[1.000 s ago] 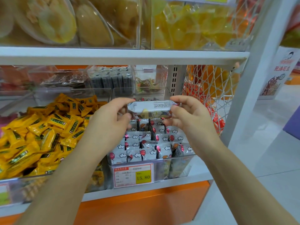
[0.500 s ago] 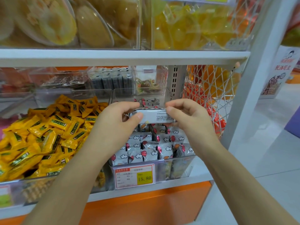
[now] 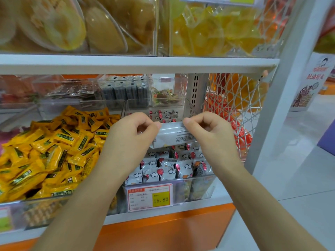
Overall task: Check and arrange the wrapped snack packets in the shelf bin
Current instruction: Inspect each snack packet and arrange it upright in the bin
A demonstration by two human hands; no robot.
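pinching white snack packet (image 3: 175, 135) by both ends: left hand (image 3: 130, 140) on left edge, right hand (image 3: 211, 136) on right, both curled. held just above clear shelf bin (image 3: 203, 189). probably light, crinkly, slippery; best gripped at sealed ends.

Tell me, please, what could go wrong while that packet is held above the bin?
1. The left hand and right hand pinch the packet only at its ends; it might slip and knock the lined-up packets in the bin askew.
2. The left forearm lies in front of the heaped yellow packets; a nudge could spill some over the front.
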